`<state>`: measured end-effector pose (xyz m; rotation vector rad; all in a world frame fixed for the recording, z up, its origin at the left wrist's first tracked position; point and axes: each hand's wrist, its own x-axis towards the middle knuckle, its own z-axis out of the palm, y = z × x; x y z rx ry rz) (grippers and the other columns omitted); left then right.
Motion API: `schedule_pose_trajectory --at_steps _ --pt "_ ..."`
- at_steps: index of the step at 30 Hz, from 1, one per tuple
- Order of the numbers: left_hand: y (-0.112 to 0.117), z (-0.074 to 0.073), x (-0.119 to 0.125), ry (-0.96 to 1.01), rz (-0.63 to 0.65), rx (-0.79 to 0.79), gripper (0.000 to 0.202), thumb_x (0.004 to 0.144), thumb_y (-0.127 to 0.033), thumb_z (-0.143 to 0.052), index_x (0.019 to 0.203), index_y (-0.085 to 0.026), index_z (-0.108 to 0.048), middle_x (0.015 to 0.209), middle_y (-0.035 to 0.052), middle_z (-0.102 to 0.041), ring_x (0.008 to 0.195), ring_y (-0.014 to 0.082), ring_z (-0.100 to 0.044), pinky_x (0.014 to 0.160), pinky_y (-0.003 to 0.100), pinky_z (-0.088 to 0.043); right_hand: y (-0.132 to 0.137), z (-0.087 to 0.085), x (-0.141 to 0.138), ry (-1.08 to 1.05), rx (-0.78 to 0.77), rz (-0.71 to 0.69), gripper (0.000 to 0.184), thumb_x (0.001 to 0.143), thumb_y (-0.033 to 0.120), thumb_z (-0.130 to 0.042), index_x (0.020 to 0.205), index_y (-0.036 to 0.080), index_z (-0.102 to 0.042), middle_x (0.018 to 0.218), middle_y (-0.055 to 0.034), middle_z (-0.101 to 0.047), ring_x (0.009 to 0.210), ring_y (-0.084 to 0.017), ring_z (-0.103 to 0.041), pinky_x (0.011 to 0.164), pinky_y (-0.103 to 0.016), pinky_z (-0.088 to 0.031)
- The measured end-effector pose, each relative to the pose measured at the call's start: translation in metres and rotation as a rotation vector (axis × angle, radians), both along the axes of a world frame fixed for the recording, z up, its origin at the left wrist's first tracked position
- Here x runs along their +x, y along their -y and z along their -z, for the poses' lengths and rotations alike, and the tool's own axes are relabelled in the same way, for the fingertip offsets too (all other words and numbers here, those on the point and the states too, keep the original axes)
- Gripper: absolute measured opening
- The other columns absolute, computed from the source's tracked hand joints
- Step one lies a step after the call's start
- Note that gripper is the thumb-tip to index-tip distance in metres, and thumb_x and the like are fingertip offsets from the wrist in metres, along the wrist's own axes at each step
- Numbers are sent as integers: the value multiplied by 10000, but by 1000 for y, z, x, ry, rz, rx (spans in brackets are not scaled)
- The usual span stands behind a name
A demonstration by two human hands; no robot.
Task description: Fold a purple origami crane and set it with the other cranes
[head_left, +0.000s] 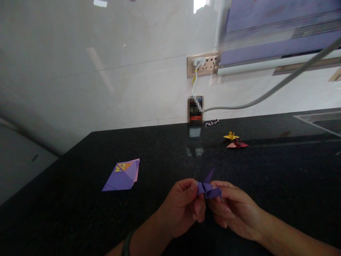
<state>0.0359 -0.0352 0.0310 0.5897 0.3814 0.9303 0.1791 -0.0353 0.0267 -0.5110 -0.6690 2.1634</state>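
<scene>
Purple paper (212, 192), pinched by left hand (183, 204) and right hand (237, 208), looks mostly folded, shaping unfinished; yellow figure (231, 136) beyond them seems complete.

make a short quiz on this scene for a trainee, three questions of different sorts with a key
1. Multiple choice: what colour is the folded paper held by the left hand and the right hand?
a) yellow
b) purple
c) green

2. True or false: the purple and pink papers lie on the dark counter, to the left of both hands.

3. Short answer: which sits closer to the hands, the yellow paper figure or the red paper figure?

Key: 1. b; 2. true; 3. the red paper figure
</scene>
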Motion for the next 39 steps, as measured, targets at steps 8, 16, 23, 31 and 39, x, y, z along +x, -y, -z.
schedule_pose_trajectory --at_steps 8,16,23,31,39 --pt "1 -3 -1 80 -12 -8 181 772 -239 -517 640 -118 -546 399 -46 -436 313 35 -343 352 149 -335 0 0 -1 -3 18 2 175 766 185 -455 621 138 -541 373 80 -336 292 -33 -222 343 -174 -383" --pt "0 -3 -4 119 -29 -13 144 762 -228 -526 659 -133 -562 389 -62 -399 304 27 -295 340 141 -300 0 -1 -2 12 10 -12 167 742 170 -474 582 144 -516 369 83 -330 292 -29 -211 338 -173 -386" --pt "-6 -14 -15 130 -135 -40 110 749 -222 -539 671 -149 -517 407 -84 -355 325 18 -257 366 133 -269 -1 1 -1 31 25 16 171 730 174 -476 562 153 -500 374 84 -325 299 -35 -218 342 -176 -366" --pt "-7 -1 -4 -409 -56 36 450 769 -516 -392 624 -108 -513 462 -9 -474 369 54 -399 360 163 -277 -3 -1 3 132 32 121 222 746 192 -501 527 156 -479 373 89 -314 307 -35 -213 347 -167 -349" --pt "0 4 4 -149 22 -79 289 726 -359 -559 594 -105 -514 447 -6 -502 359 68 -452 376 175 -376 1 -1 3 -18 24 16 199 792 238 -504 616 145 -506 413 86 -325 326 -28 -220 352 -152 -337"
